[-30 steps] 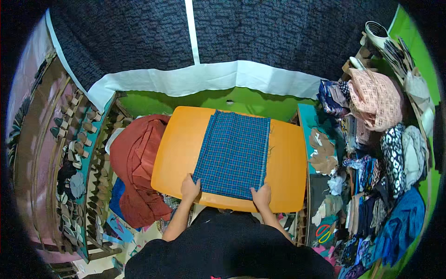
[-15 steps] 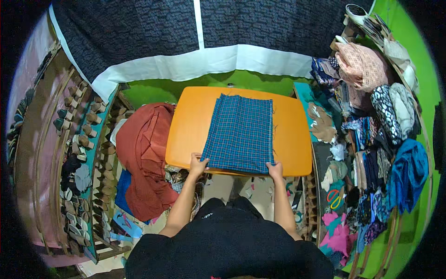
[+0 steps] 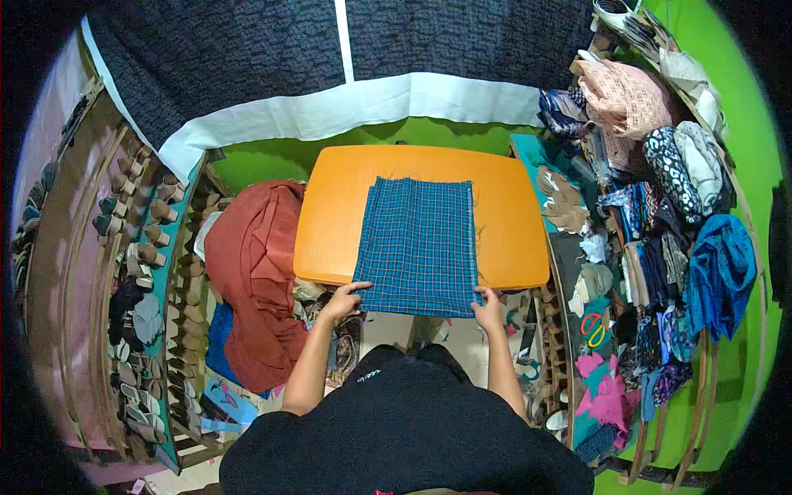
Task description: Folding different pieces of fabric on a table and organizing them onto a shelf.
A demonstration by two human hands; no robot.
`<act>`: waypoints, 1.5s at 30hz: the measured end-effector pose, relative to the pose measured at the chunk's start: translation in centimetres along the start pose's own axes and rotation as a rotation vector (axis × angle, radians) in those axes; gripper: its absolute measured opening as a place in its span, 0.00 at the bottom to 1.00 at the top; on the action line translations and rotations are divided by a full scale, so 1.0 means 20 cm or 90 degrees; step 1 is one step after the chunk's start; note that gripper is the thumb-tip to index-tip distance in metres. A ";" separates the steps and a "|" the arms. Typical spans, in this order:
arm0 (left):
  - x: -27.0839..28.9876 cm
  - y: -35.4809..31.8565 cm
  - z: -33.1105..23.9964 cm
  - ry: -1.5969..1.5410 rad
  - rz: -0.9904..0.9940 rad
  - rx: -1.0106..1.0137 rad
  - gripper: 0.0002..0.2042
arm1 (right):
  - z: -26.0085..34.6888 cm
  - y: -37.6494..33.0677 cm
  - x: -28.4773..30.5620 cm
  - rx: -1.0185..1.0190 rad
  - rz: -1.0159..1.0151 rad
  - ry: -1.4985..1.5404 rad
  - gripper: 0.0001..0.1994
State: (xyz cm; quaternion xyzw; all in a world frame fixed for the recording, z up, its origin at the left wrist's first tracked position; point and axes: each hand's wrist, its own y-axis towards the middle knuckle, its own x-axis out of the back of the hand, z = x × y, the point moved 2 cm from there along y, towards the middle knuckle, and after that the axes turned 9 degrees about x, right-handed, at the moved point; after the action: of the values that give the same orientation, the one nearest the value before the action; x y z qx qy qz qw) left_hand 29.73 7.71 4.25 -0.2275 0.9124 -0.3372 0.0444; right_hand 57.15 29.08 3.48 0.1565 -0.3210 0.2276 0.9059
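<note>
Where the forearms come in: a black shirt [image 3: 404,425] fills the lower edge, with one arm reaching forward on each side of it.
Left hand [image 3: 339,304]: its fingers pinch the side of the blue checked cloth [image 3: 417,247] by the near left corner.
Right hand [image 3: 489,309]: its fingers pinch the opposite side, by the near right corner.
Checked cloth: it lies flat on the orange table [image 3: 326,206], its near end jutting past the table's near edge and hiding the middle of that edge.
Change: half a second ago the cloth's near end lay about level with the table edge; now it is drawn toward the person, and the bare strip beyond its far end is wider.
Left of the table: a rust-red fabric heap [image 3: 256,247] crowds close, a blue cloth [image 3: 219,346] under it; farther left, shoes [image 3: 157,235] line a rack.
Right of the table: red and yellow handles [image 3: 596,330], pink scraps [image 3: 606,400] and brown pieces [image 3: 563,202] lie close by; beyond them rise piled clothes [image 3: 660,256].
Behind: a green wall [image 3: 330,142] shows below a dark curtain [image 3: 462,41] with a white border [image 3: 346,106].
</note>
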 end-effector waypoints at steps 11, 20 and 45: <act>0.03 -0.21 -0.15 -0.354 0.189 0.011 0.23 | 0.26 0.04 0.28 -0.186 0.319 0.283 0.23; 0.07 -0.34 -0.35 0.072 -0.012 -0.178 0.29 | 0.19 0.07 0.31 -0.031 0.251 0.561 0.20; -0.07 0.56 -0.22 0.251 -0.568 -0.152 0.26 | 0.07 0.58 -0.34 0.112 0.058 -0.225 0.28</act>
State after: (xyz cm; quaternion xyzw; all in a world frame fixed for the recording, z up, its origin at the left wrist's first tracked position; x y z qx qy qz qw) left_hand 25.55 18.47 0.36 -0.5313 0.7493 -0.2531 -0.3036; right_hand 45.90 36.21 1.67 0.2583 -0.4607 0.2645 0.8069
